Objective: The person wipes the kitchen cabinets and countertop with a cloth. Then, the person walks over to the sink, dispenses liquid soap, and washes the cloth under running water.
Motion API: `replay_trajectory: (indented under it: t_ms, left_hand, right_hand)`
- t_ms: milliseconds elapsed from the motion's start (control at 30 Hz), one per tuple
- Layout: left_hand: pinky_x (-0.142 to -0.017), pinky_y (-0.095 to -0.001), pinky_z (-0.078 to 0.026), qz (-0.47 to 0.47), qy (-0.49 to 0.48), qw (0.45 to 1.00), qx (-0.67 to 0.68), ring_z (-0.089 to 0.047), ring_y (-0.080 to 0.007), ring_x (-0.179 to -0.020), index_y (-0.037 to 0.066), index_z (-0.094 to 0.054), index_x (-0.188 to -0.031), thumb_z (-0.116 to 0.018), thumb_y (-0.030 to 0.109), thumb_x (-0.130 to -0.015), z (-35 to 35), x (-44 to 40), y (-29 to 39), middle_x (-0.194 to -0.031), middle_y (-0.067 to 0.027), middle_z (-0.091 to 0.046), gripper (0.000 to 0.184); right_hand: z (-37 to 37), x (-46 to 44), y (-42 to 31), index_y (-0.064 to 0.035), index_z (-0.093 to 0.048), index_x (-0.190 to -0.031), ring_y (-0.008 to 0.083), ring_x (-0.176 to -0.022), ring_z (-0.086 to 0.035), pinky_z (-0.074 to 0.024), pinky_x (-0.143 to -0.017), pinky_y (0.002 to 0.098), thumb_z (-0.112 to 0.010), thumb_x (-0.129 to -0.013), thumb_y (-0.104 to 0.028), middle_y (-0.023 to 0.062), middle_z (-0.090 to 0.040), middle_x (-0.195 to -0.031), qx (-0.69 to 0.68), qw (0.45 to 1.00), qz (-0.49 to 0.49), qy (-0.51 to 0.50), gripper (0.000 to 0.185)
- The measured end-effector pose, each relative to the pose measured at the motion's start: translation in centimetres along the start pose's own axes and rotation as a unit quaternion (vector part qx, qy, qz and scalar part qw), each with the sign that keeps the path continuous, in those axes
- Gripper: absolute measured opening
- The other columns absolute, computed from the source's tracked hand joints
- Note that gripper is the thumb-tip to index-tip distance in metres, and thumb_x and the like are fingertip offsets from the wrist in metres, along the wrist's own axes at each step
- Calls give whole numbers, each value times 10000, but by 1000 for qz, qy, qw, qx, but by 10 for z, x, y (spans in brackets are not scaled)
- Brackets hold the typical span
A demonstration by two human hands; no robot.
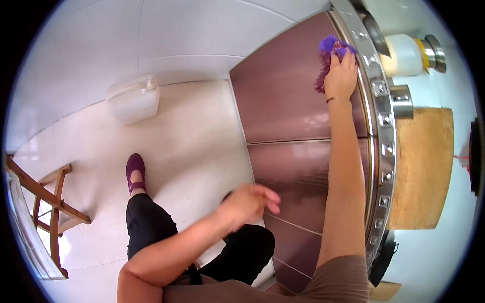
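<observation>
At the brown cabinet door (283, 86), the right arm (346, 177) is stretched almost straight; the right hand (341, 78) clasps a purple cloth (323, 68) near the metal edge (379, 89). Well apart, the left hand (247, 203) has fingers loosely bent.

plastic jug (135, 103): floor (197, 121), by wall (91, 55) | crossed-leg wooden stand (59, 206): floor | wooden board (424, 171): beside metal cup (402, 102) | pale jar (404, 55)

Open floor (197, 131) between translucent jug (134, 103) and cabinet doors (283, 86), crossed wooden legs (59, 204) in the way at left.
</observation>
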State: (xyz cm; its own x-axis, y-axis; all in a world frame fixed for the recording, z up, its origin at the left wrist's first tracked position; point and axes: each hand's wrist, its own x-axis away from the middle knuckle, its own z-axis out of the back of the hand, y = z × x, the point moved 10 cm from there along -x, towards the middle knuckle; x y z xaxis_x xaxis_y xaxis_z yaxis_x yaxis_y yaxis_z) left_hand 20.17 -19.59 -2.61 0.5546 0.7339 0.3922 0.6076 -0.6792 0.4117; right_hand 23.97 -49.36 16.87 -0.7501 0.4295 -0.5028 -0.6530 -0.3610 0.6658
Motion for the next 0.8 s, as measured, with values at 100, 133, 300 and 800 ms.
replay_trajectory:
  t_ms: [100, 133, 300, 800]
  left_hand:
    - [-354, -211, -270, 59, -29, 998, 25, -382, -64, -420, -29, -586, -1001, -392, -92, -758, -9, 5, -32, -854, -124, -640, 317]
    - [-359, -210, -277, 71, -52, 996, 10, -391, -62, -430, -22, -587, -1016, -377, -71, -788, -14, 7, -35, -863, -117, -639, 315]
    - [-395, -195, -320, 58, -58, 997, -5, -411, -48, -456, -15, -582, -1050, -374, -29, -850, 0, 36, -4, -875, -63, -646, 289]
    - [-640, -229, -466, -45, -31, 997, 57, -591, -124, -692, -52, -624, -922, -388, -38, -812, 9, 44, 50, -764, -94, -655, 261]
  right_hand:
    - [-35, -35, -24, -60, -609, -1000, 300, -1203, -384, -300, -992, 432, -451, -833, -131, 145, -465, -1257, 68, 998, 1, 15, 240]
    - [-49, -37, -36, -60, -609, -1000, 300, -1203, -384, -300, -992, 432, -451, -833, -131, 145, -465, -1257, 60, 998, 4, 14, 240]
    - [-136, -17, -119, -69, -608, -1044, 271, -1257, -326, -265, -1023, 411, -441, -842, -154, 117, -454, -1284, 21, 996, 42, -79, 275]
    - [-200, 184, -219, 4, -585, -1077, 299, -1285, -310, -243, -1041, 448, -438, -842, -113, 152, -440, -1309, -151, 952, 107, -243, 301]
